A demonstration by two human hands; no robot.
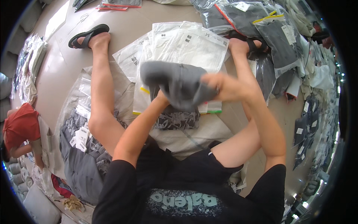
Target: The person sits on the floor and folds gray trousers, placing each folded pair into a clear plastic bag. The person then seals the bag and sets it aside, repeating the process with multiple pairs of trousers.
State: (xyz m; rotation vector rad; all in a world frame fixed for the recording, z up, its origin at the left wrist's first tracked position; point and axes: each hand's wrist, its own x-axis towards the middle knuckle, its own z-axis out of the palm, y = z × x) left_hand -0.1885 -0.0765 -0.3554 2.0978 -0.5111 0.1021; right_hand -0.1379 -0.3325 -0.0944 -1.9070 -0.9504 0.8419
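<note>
Leftward from the right fingers — held, blurred — extends a grey garment.

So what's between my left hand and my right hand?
In the head view, a bunched grey garment lies between your left hand and right hand.

Left forearm slanting up and inward, left hand mostly hidden, right forearm angled inward from a bent elbow, right hand blurred, curled in a grip
</note>
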